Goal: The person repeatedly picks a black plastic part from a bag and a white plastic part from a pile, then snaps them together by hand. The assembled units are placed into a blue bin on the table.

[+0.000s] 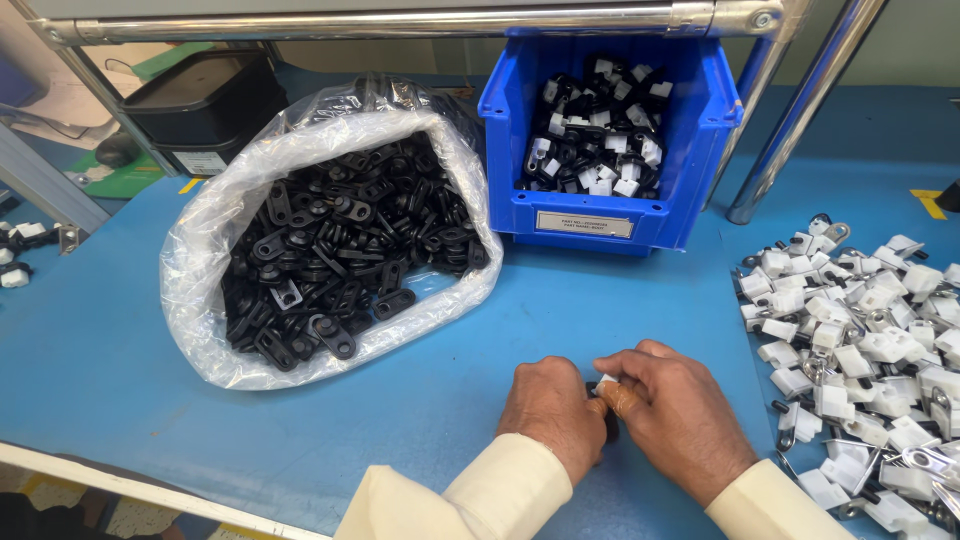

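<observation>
Left hand (pixel 553 410), right hand (pixel 672 415) pinch small black-white plastic clip (pixel 604 385).

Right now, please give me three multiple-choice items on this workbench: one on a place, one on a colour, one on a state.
1. Where does the heap of loose white parts lie?
A. right of the hands
B. inside the plastic bag
C. left of the bag

2. What colour is the bin?
A. red
B. blue
C. yellow

3. How do the left hand and right hand stand?
A. both flat and apart
B. one inside the bin
C. pressed together around a small part

Key: 1 A, the heap covers the table's right edge. 2 B, its walls are blue. 3 C, the fingers meet over a small white and black piece.
</observation>
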